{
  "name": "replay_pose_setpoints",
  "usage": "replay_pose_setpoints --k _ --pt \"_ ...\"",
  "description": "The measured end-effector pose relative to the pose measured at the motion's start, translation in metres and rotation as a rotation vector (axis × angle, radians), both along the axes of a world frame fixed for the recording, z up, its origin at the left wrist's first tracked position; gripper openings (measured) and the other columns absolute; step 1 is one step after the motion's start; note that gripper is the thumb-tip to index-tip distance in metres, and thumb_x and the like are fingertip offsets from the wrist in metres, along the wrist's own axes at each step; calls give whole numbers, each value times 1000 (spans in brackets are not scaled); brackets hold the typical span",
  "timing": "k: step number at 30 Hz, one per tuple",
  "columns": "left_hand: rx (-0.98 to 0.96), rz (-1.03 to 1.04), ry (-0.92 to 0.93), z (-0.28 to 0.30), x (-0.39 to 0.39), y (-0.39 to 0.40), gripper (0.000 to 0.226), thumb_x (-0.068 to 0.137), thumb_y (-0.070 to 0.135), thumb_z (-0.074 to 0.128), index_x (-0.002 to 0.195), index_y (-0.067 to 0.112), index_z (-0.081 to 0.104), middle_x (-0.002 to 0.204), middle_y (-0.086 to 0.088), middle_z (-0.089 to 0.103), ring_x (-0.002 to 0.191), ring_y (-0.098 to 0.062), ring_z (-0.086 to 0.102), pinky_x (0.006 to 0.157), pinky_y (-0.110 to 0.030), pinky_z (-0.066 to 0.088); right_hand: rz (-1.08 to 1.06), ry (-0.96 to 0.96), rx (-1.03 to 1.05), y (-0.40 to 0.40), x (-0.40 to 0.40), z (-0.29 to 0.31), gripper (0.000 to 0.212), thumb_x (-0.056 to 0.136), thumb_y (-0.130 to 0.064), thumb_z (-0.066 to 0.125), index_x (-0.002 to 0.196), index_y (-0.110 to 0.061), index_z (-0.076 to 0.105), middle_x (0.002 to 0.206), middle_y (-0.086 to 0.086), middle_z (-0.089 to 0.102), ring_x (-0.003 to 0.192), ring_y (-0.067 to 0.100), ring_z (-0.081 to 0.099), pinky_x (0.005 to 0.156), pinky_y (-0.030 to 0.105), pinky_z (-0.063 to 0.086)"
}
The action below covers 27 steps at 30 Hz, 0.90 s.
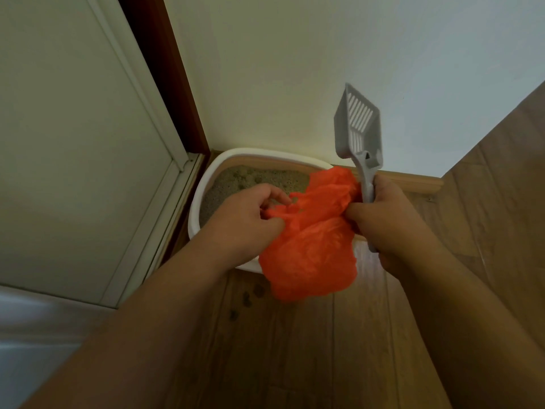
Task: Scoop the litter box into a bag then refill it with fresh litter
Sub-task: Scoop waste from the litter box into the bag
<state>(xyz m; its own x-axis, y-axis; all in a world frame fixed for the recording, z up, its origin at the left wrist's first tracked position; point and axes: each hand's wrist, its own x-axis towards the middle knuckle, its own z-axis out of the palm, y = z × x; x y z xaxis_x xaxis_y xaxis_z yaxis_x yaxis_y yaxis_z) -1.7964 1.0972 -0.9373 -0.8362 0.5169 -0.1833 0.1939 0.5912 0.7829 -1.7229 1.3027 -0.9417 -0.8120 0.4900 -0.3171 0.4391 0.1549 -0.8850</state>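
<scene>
Over the litter box (197, 202), your left hand (246, 218) is pinching the orange bag (309, 255); your right hand (389, 219) is gripping bag and scoop (358, 125), blade up.

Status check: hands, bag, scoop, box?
Left hand pinches orange bag. Right hand holds scoop upright, plus bag edge. Bag crumpled, blocking litter box.

No legible text, label, brand, number or sign was recorded in the head view. The orange bag (309, 249), the grey scoop (358, 125) and the white litter box (206, 184) bore no readable marking; their visible surfaces were plain.
</scene>
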Motion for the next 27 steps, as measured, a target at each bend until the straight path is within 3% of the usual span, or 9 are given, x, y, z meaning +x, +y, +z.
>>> replay_pose_setpoints --k 5,9,13,14,17,19,20,23,27 --pt "-21 82 125 1 -6 -3 24 94 14 55 81 33 60 98 8 51 90 -8 51 67 -21 35 -91 4 29 9 1 2 33 95 -14 62 124 -20 47 93 -1 56 69 12 52 50 24 39" --pt "-1 131 30 -2 -9 -1 20 98 32 50 82 21 57 93 3 52 85 -14 52 65 -28 36 -38 -18 60 5 3 8 38 93 -24 69 124 -24 47 102 -2 60 79 12 60 54 25 45" --pt "-145 39 204 -3 -9 -4 25 91 49 63 83 26 60 105 7 61 94 -11 57 78 -31 48 0 -5 71 -1 3 10 61 81 -45 81 130 -31 48 110 -13 61 94 9 62 71 32 57" --pt "-146 36 210 -1 -8 -4 27 92 47 64 80 23 60 98 7 63 89 -10 58 75 -30 48 -2 -4 66 -2 3 11 64 78 -48 82 130 -31 50 111 -13 62 96 10 63 73 34 58" --pt "-111 69 238 1 -6 -5 26 93 30 66 74 20 50 67 6 52 60 -6 47 56 -23 37 -10 -29 117 -2 2 10 62 79 -39 84 130 -27 53 113 -7 63 103 19 64 85 45 59" --pt "-104 89 223 3 -6 -5 15 95 19 60 90 31 54 73 6 59 57 -4 49 47 -16 37 -7 -46 167 -1 2 9 51 84 -24 81 126 -25 53 109 -5 63 102 21 63 86 46 59" --pt "-118 95 188 4 -7 -5 27 97 11 55 103 38 55 83 8 64 60 -3 54 44 -15 38 -5 -47 187 0 1 8 46 85 -18 78 123 -25 53 106 -5 62 100 22 63 84 44 59" --pt "-177 84 125 5 -11 -7 55 94 -6 44 116 40 62 110 10 65 81 -11 61 52 -21 43 15 -57 263 4 2 6 38 87 -7 71 116 -24 52 99 -4 61 95 21 63 80 42 59" --pt "-266 114 96 8 -15 -11 38 99 4 46 92 28 75 98 3 71 81 -13 62 69 -25 50 20 -90 333 14 4 0 32 90 -4 64 109 -24 50 96 -3 60 90 19 62 73 37 56"
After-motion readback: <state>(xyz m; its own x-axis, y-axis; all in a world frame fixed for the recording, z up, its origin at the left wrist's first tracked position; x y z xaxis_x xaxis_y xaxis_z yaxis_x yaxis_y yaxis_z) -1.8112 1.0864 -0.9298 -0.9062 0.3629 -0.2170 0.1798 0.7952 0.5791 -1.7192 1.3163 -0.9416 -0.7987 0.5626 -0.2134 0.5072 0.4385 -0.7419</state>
